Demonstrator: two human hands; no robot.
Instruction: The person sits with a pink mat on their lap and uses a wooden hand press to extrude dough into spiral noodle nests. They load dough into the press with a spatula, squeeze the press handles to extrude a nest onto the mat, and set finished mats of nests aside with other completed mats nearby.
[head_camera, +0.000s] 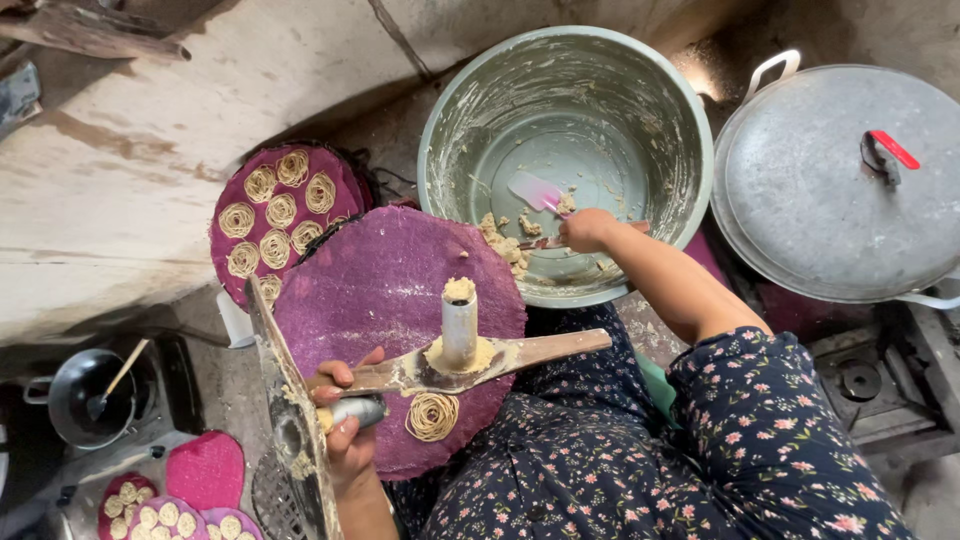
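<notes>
Right hand (585, 229) gripped pink spatula (538, 191) inside far basin (690, 150), blade up-left of fingers. Left hand (345, 420) closed round wooden press (470, 362) handle; long axis ran left–right over purple mat (370, 280).

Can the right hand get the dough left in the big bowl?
Probably yes: the right hand is already inside the open bowl, holding a pink spatula beside the dough, nothing covering it.
</notes>
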